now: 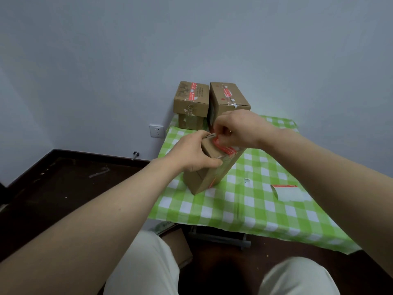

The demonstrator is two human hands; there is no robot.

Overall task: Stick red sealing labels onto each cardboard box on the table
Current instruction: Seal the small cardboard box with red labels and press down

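A long cardboard box (209, 175) stands tilted on the green checked table (244, 207). My left hand (194, 154) grips its upper end from the left. My right hand (236, 129) pinches a red sealing label (226, 149) that lies across the box's top edge. Two more cardboard boxes stand at the table's far edge, the left box (190, 96) and the right box (228, 97), each with a red label on top. A label backing sheet (287, 191) with a red strip lies on the table at the right.
A smaller box (190, 122) carries the far left box. A wall socket (157, 131) sits on the wall to the left. Dark floor lies left of the table. My knees (148, 262) are below the table's near edge, with a cardboard piece (178, 241) on the floor.
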